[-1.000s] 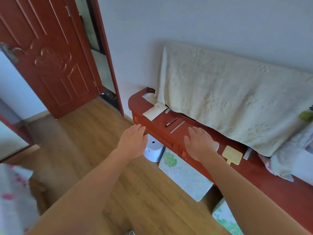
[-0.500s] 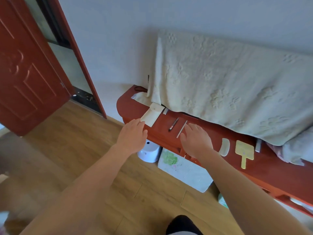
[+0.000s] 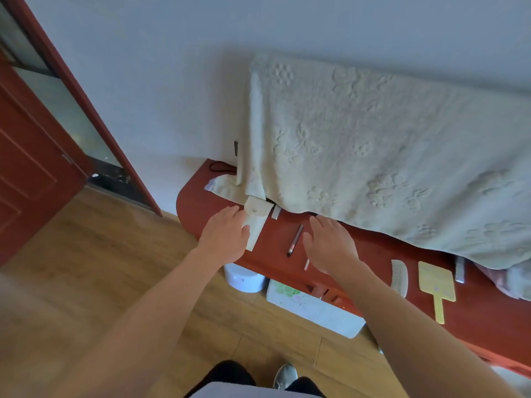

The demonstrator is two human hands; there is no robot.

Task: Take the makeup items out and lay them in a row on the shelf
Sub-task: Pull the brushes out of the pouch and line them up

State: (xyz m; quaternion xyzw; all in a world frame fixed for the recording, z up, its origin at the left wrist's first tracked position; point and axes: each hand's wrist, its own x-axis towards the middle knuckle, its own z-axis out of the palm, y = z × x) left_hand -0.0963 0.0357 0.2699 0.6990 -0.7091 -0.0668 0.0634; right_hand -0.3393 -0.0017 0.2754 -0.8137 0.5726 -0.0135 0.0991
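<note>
1. Left hand (image 3: 227, 234) was open and empty, fingers straight, fingertips at the left edge of the cream pouch (image 3: 256, 225). I couldn't tell whether it was touching or just above.
2. Right hand (image 3: 330, 242) was also open and empty, palm down over the red shelf (image 3: 198, 202). It hid most of a thin white stick (image 3: 306, 264).
3. The pouch lay flat at the shelf's left end, snap flap at its 12 o'clock end, tucked against the hem of the cream towel (image 3: 388, 156).
4. From the pouch, the small silver piece (image 3: 276, 211) lay at 1 o'clock and the brown pencil (image 3: 295, 239) at 3 o'clock. The comb (image 3: 399, 277) and yellow hand mirror (image 3: 436, 282) lay well beyond at 4 o'clock — the row looked started.
5. My read: the step was opening the pouch. Best to slide it clear of the towel hem first, pin the body with the left palm, then pop the snap with the right.
6. The next item probably belonged between stick and comb, parallel to the pencil. The stick sat near the front edge — the right wrist could have swept it off.
</note>
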